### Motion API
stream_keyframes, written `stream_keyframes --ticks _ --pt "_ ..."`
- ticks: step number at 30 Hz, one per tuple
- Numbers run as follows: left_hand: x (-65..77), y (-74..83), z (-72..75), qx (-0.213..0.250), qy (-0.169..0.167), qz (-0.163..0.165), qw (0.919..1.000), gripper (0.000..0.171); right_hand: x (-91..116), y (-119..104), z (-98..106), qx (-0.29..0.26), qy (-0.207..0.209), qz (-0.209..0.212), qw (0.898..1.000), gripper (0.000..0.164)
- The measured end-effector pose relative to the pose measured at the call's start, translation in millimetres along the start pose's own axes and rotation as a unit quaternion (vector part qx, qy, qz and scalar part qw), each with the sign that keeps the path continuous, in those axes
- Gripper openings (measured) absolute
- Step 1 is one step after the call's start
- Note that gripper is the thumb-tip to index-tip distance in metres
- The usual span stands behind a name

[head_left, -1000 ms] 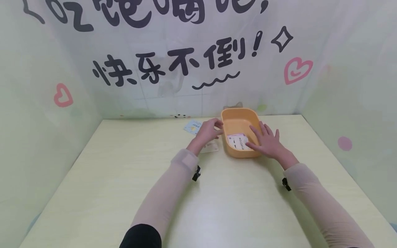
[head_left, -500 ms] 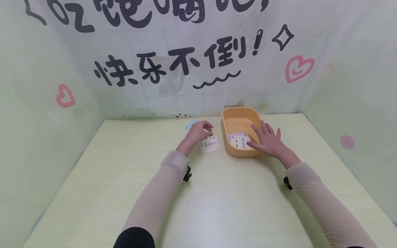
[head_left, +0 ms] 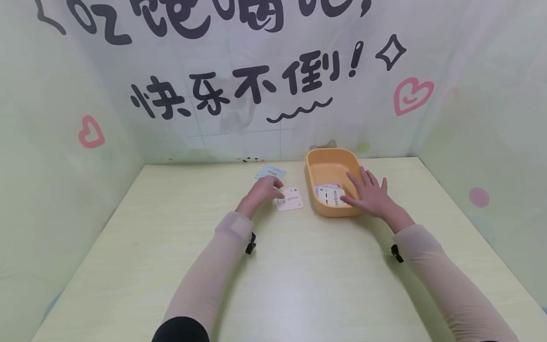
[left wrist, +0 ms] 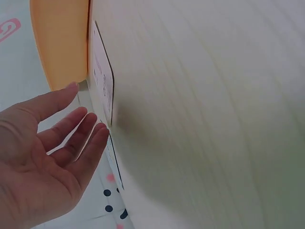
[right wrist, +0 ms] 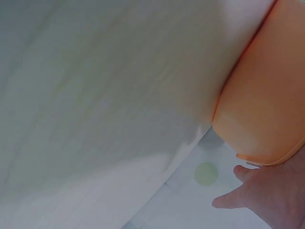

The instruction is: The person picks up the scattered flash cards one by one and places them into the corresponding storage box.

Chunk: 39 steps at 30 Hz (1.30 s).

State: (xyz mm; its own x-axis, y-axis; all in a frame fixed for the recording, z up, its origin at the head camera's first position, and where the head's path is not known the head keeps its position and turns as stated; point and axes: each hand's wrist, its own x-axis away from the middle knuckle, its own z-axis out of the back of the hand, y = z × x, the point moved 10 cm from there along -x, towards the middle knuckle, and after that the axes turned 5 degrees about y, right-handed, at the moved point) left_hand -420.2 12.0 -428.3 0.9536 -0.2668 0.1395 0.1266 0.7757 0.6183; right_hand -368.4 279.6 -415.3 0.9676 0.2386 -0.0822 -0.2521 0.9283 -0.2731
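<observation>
In the head view my left hand [head_left: 260, 192] hovers at the left edge of a white card [head_left: 292, 200] printed with a pink arm. Its fingers are loosely bent, and in the left wrist view the hand [left wrist: 57, 152] has nothing between thumb and fingers. Just behind it lies a light blue card [head_left: 271, 171] reading "pear", partly covered by the hand. My right hand [head_left: 371, 195] rests over the right rim of an orange bin [head_left: 331, 164], fingers spread, thumb reaching inside. Within the bin sits an "eyebrow" card [head_left: 330, 196] on top of other cards.
The pale wooden table [head_left: 299, 275] runs back to a printed curtain [head_left: 239, 137] hanging behind the bin. More curtain stands along both sides of the table.
My left hand has moved left from the bin's left rim to beside the arm card, uncovering that card. The right hand has stayed on the bin's rim.
</observation>
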Motion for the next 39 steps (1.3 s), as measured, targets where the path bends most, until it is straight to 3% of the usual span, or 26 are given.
stream_keyframes --ticks 5,11,17,28,33,39 --pt "-0.2 -6.6 -7.5 -0.034 -0.035 0.009 0.9988 0.053 -0.3 -0.7 1.0 0.003 0.001 0.002 1.000 0.085" --pt "2.3 -8.3 -10.7 -0.086 -0.041 0.012 0.9954 0.071 0.4 -1.8 1.1 -0.003 -0.001 0.003 1.000 0.086" --pt "6.2 -12.9 -12.1 -0.122 -0.031 0.044 0.9911 0.072 1.4 -3.0 1.4 -0.006 -0.002 0.005 1.000 0.085" --pt "8.5 -6.0 -11.9 -0.107 -0.001 0.076 0.9914 0.066 1.9 -1.6 2.9 -0.005 -0.002 0.003 1.000 0.085" --pt "8.7 0.6 -14.7 -0.128 0.032 0.095 0.9867 0.065 1.6 1.0 0.5 -0.004 -0.005 0.001 1.000 0.086" --pt "6.8 1.3 -15.2 -0.147 0.048 0.120 0.9807 0.055 0.3 0.6 -0.3 -0.001 -0.005 0.002 1.000 0.086"
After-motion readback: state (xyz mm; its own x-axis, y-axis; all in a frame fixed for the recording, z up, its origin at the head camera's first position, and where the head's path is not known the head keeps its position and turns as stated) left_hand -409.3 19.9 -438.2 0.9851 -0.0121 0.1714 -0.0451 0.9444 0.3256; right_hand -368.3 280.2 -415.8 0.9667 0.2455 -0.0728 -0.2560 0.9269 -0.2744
